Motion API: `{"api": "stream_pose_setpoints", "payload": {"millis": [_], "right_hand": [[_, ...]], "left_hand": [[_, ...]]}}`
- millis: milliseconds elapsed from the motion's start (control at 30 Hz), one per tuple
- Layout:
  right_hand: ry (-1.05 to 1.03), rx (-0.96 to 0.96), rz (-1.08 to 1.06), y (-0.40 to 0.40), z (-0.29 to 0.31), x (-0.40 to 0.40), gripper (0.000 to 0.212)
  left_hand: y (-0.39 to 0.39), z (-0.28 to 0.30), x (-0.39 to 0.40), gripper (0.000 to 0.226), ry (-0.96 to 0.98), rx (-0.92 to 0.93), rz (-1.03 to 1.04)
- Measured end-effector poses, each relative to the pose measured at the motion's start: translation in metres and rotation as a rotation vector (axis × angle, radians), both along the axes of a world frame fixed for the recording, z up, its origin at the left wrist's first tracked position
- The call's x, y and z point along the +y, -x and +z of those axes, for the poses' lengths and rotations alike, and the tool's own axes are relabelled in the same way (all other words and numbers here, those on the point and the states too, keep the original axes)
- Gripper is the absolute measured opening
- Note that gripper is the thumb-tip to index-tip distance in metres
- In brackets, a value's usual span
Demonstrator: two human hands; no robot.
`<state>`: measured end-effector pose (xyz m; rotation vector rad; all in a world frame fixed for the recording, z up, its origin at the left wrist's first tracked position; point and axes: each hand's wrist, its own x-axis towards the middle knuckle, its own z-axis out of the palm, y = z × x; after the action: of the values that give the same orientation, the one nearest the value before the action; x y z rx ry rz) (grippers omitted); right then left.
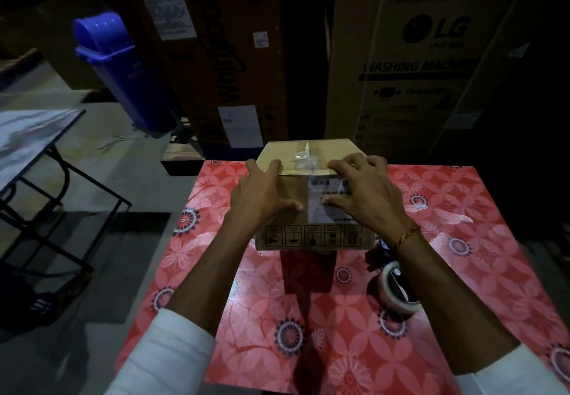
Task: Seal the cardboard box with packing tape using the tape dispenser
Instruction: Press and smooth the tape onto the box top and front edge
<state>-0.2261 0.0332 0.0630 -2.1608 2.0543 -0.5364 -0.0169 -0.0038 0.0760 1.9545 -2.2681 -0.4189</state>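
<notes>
Brown cardboard box [308,237] sat mid-frame on a red flowered tablecloth [339,348]. The left hand [262,197] gripped its top front edge, and the right hand [367,191] gripped likewise over a white label [317,212]. A black tape dispenser with clear roll [393,283] lay lower right.

A table [462,317] with a red flowered cover carries a cardboard box [311,237] and a tape dispenser [398,289] beside it.

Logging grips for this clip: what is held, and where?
Left hand and right hand hold the box at its near top edge, fingers on top, thumbs on front; dispenser untouched.
</notes>
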Motion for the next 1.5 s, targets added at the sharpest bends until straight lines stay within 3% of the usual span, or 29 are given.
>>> {"api": "stream_pose_setpoints", "payload": {"millis": [200, 700, 1000, 1500], "right_hand": [[0.06, 0.085, -0.065, -0.012, -0.006, -0.001, 0.083], [0.006, -0.013, 0.02, 0.005, -0.012, -0.008, 0.063], [-0.006, -0.11, -0.011, -0.001, -0.038, 0.002, 0.053], [-0.013, -0.132, -0.024, 0.003, -0.095, 0.032, 0.037]], "left_hand": [[0.0, -0.003, 0.004, 0.092, 0.046, -0.013, 0.005], [-0.02, -0.015, -0.014, 0.072, 0.009, 0.159, -0.034], [-0.025, -0.028, -0.011, 0.073, -0.093, 0.277, 0.027], [-0.029, -0.08, 0.012, 0.063, -0.143, 0.275, 0.013]]}}
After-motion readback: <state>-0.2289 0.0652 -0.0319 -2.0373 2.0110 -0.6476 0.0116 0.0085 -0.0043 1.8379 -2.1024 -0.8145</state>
